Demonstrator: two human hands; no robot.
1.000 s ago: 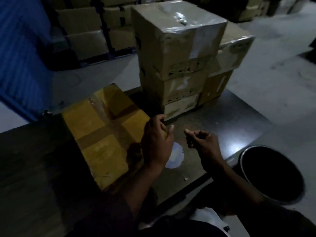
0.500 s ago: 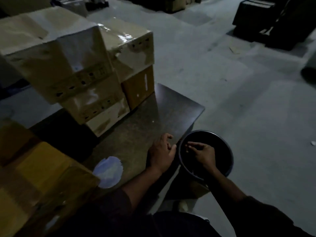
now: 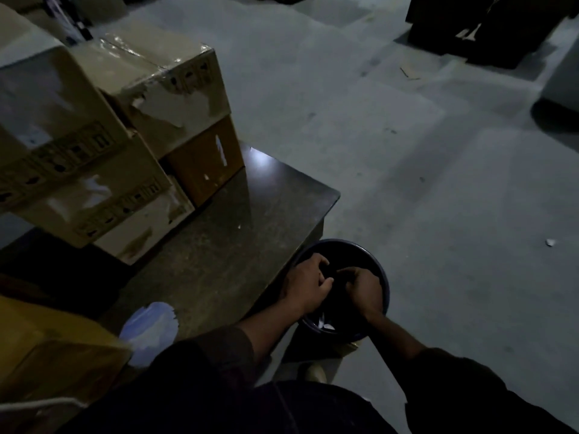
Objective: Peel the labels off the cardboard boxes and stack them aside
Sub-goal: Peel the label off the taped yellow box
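Head view is showing, at the near left, a yellow cardboard box (image 3: 47, 346) lying on the dark table (image 3: 238, 233), with a pale round patch (image 3: 148, 328) beside it. To the right, both hands are hanging over the dark bin (image 3: 383, 277). The left hand (image 3: 308, 285) and right hand (image 3: 363, 288) are curling their fingers; whether they are pinching something I cannot tell. Farther left, the stacked cardboard boxes (image 3: 103, 136) are standing on the table.
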